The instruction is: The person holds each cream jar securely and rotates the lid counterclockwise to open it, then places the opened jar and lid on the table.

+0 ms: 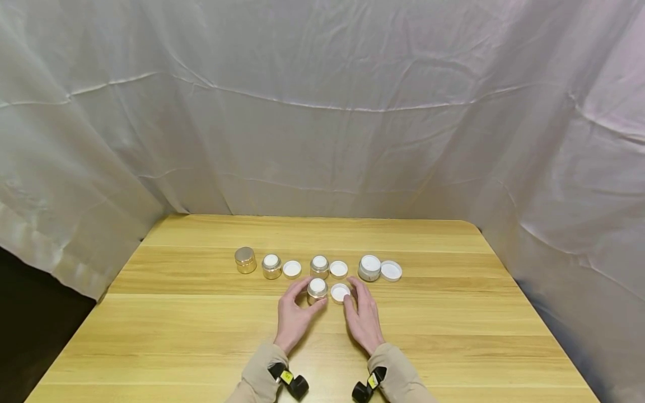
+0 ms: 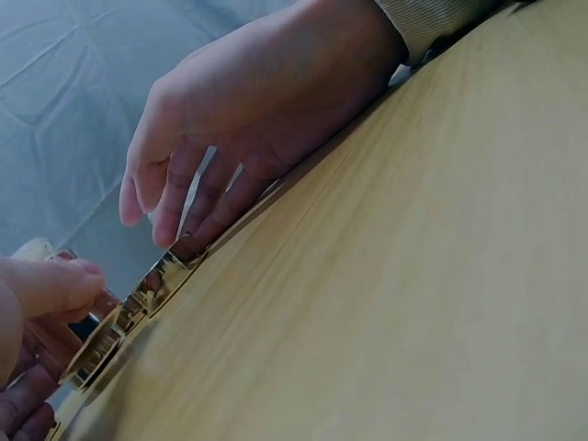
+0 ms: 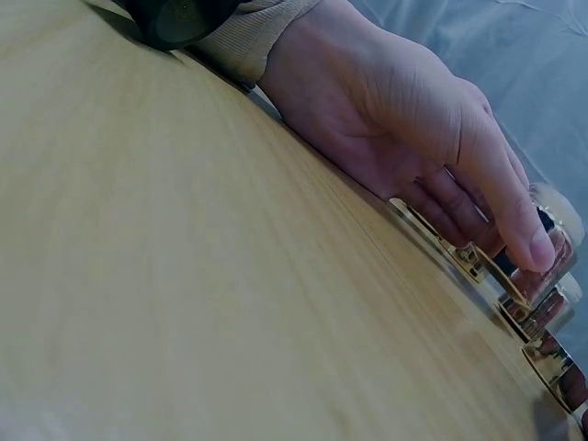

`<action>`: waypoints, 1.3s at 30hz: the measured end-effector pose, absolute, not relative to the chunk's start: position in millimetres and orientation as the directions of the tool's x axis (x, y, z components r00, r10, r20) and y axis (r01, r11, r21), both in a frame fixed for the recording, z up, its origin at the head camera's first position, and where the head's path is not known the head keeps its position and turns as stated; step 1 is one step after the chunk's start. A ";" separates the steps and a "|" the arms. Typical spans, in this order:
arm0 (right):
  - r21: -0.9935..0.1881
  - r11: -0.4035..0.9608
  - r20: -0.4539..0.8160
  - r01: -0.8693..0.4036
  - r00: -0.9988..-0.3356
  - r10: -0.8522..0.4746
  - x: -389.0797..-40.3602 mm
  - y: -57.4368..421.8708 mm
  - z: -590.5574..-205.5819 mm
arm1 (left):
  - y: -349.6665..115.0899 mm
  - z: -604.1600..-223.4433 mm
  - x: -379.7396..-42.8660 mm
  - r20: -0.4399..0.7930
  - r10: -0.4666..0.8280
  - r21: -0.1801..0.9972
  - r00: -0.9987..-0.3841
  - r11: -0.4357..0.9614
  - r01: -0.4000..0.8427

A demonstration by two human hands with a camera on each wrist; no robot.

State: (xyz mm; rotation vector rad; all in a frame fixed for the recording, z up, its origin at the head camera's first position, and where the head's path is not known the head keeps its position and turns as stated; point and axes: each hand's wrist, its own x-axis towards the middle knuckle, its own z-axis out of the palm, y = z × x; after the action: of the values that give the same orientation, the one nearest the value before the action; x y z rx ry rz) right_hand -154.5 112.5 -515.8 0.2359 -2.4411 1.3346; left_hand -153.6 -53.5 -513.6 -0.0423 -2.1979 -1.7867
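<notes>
My left hand (image 1: 294, 320) grips a small gold jar (image 1: 317, 291) with a white top, thumb and fingers on opposite sides. In the right wrist view, the left thumb presses the side of this jar (image 3: 544, 262). A white-lined gold lid (image 1: 340, 293), inside facing up, lies just right of the jar. Beside that lid is my right hand (image 1: 364, 319), its fingers loosely bent and its thumb close to the rim. The left wrist view shows the right hand (image 2: 248, 110) with nothing in its grasp; whether a fingertip touches the lid is unclear.
Behind the hands stand a closed gold jar (image 1: 245, 260), two uncapped gold jars (image 1: 271, 267) (image 1: 319, 267) and a wider uncapped jar (image 1: 370, 268). Upturned lids (image 1: 291, 269) (image 1: 339, 270) (image 1: 391, 271) lie beside the uncapped ones. A grey curtain (image 1: 322, 140) surrounds the wooden table (image 1: 201, 347).
</notes>
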 end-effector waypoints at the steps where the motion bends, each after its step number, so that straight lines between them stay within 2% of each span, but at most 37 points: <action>1: -0.783 0.542 0.374 -0.305 -0.927 0.020 -154.3 112.4 -515.4 | -53.5 -513.7 -153.8 0.253 -0.169 0.950 -0.952 0.227 0.212; 15: -0.792 0.528 0.368 -0.306 -0.930 0.015 -153.8 112.6 -515.6 | -53.4 -515.1 -155.0 0.257 -0.160 0.927 -0.953 0.321 0.196; 39: -0.796 0.521 0.367 -0.310 -0.930 0.008 -154.0 113.1 -516.0 | -50.9 -512.8 -156.3 0.230 -0.146 0.933 -0.962 0.315 0.175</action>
State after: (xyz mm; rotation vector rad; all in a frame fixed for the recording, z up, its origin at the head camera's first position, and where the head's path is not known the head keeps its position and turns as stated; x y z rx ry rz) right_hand -154.0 113.1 -516.0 0.2507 -2.4395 1.3721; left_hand -156.3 -50.9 -512.8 -0.0267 -2.3123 -1.6937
